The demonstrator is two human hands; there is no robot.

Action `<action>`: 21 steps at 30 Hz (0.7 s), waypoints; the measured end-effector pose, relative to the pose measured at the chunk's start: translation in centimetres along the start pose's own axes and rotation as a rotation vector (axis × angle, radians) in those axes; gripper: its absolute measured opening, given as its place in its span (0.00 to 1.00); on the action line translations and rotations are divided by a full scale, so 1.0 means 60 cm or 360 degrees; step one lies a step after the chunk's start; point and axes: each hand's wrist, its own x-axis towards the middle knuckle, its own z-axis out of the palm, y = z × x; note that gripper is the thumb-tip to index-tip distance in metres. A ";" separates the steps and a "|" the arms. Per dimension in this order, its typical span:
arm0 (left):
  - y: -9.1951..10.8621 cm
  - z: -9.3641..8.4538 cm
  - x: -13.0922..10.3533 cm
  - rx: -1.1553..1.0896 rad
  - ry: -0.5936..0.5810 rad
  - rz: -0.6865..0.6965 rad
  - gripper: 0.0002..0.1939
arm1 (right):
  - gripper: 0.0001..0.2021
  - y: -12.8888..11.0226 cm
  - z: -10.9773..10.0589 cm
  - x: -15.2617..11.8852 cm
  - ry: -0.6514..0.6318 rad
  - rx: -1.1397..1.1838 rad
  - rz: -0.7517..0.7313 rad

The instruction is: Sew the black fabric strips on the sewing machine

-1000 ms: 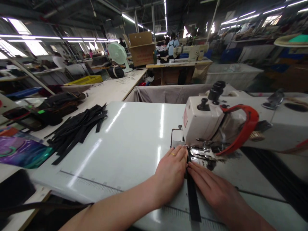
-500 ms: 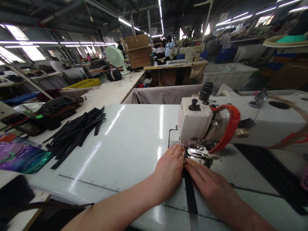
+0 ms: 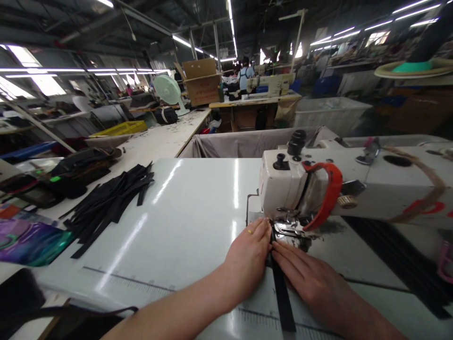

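Note:
A black strap (image 3: 281, 297) lies flat on the white table (image 3: 187, 212) and runs up under the presser foot of the white sewing machine (image 3: 318, 184). My left hand (image 3: 247, 257) presses flat on the table at the strap's left edge, a ring on one finger, fingertips at the foot. My right hand (image 3: 304, 274) lies flat along the strap's right edge, fingers pointing at the foot. Neither hand grips the strap; both rest against it.
A heap of black strips (image 3: 109, 200) lies at the table's left. Dark bags (image 3: 78, 167) and a purple packet (image 3: 28, 238) sit further left. Behind the table is a grey cloth bin (image 3: 240, 141). Far off stand a fan (image 3: 168, 89), a cardboard box (image 3: 201, 80) and a person at another machine.
The view has shifted slightly, so the machine and hands appear a little left and lower. Both hands stay flat beside the strap at the presser foot.

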 end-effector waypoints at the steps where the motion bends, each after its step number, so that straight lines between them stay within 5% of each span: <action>1: 0.000 0.001 -0.001 -0.0031 0.0019 -0.0009 0.22 | 0.18 0.000 0.000 0.000 0.0009 0.0014 -0.0002; 8: 0.004 -0.035 0.003 -0.0587 0.0136 -0.0211 0.14 | 0.17 -0.002 0.005 -0.001 0.0016 0.0022 0.0088; 10: -0.001 -0.051 -0.001 -0.0830 0.0192 -0.0435 0.10 | 0.19 -0.007 0.002 -0.006 0.0058 0.0026 0.0049; 14: -0.021 -0.078 -0.016 -0.1829 -0.0190 -0.1009 0.23 | 0.21 -0.030 -0.023 0.005 0.0228 0.0015 -0.0078; 17: -0.033 -0.093 -0.022 -0.2432 -0.0501 -0.0946 0.25 | 0.19 -0.052 -0.045 0.033 0.0193 0.0045 -0.0279; 21: -0.038 -0.112 -0.026 -0.2877 -0.0491 -0.0740 0.22 | 0.17 -0.064 -0.040 0.052 0.0291 0.0060 -0.0274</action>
